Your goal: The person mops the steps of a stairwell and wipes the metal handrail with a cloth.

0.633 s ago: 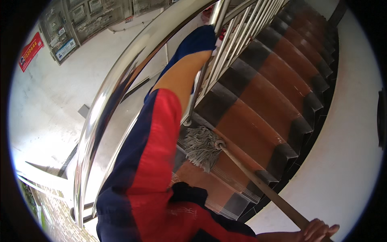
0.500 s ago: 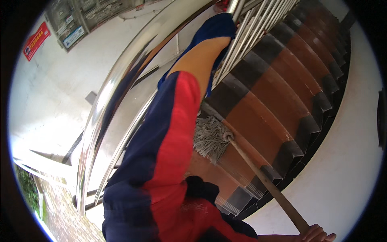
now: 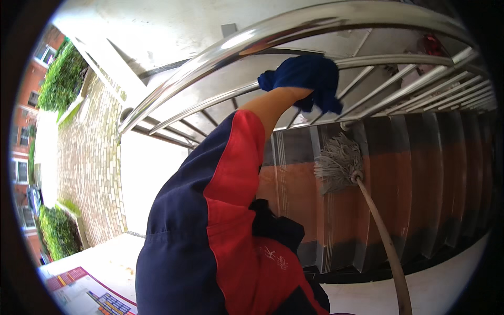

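Note:
My left arm, in a navy and red sleeve, reaches up to the steel railing. My left hand point(image 3: 301, 90) is mostly covered by a bunched blue cloth point(image 3: 310, 73), holding it against the rails below the thick curved handrail point(image 3: 247, 37); its fingers are hidden. Below and right of the cloth, a grey string mop point(image 3: 338, 163) rests on the brown and dark tiled steps point(image 3: 428, 189). Its wooden handle point(image 3: 388, 236) runs down past the bottom edge. My right hand is outside the view.
A brick path point(image 3: 92, 157) with shrubs point(image 3: 63, 73) and red buildings lies outside at the left. A pale wall point(image 3: 152, 21) stands beyond the railing. A printed board point(image 3: 94, 291) is at bottom left, and the stairs curve along a pale surface at lower right.
The view has swung round, bringing the outdoors into sight. The blue cloth now sits across the rails, lower in the picture. My right hand has left the view.

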### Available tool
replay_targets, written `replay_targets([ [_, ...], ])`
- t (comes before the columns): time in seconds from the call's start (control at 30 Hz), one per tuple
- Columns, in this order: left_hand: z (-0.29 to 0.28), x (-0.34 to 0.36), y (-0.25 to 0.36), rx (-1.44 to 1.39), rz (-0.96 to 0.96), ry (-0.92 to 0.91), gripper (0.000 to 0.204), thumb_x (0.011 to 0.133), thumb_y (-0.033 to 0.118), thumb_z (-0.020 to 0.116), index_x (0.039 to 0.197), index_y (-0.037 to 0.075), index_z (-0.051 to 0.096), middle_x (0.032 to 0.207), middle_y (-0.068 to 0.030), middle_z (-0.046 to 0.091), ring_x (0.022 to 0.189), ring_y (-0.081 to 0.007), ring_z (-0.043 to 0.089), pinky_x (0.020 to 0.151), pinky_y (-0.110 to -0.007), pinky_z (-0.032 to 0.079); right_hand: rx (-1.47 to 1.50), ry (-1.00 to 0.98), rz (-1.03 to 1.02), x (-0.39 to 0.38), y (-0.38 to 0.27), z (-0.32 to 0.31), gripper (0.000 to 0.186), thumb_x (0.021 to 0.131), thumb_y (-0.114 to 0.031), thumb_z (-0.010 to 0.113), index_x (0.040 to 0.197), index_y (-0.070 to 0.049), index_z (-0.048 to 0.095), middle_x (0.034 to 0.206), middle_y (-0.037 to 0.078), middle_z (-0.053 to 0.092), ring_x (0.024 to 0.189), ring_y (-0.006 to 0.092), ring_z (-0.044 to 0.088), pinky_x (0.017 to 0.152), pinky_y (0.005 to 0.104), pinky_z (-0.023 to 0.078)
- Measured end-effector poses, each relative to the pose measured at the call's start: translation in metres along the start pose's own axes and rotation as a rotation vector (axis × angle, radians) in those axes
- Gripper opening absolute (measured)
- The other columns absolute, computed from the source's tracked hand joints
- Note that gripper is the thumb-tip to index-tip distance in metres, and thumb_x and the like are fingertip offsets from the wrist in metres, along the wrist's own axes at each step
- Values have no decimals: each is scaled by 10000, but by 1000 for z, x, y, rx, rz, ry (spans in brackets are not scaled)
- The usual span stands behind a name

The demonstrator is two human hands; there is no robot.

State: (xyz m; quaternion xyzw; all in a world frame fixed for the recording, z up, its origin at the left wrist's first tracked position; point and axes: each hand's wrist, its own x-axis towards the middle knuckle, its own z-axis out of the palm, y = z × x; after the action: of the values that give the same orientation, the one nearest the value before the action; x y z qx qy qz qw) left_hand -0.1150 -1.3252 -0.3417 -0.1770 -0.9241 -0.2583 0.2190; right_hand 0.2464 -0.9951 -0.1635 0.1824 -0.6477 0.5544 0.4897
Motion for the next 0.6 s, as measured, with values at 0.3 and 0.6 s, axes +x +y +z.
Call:
replay_targets([
  [0.3, -21, -201, -184, 275, -335, -42, 250, 758, 255, 566, 946, 112, 649, 957, -188, 627, 910, -357, 587, 804, -412, 466, -21, -73, 35, -59, 18, 72, 105, 887, -90, 515, 836, -88, 423, 503, -12, 299, 445, 107, 349, 459, 262, 329],
  [0.6, -43, -354, -343, 239, -596, -99, 236, 729, 274, 590, 887, 113, 659, 914, -186, 633, 872, -360, 599, 770, -415, 475, -252, -149, 6, -142, 9, 195, 98, 894, -81, 528, 841, -67, 448, 512, 2, 326, 462, 109, 362, 485, 253, 343],
])
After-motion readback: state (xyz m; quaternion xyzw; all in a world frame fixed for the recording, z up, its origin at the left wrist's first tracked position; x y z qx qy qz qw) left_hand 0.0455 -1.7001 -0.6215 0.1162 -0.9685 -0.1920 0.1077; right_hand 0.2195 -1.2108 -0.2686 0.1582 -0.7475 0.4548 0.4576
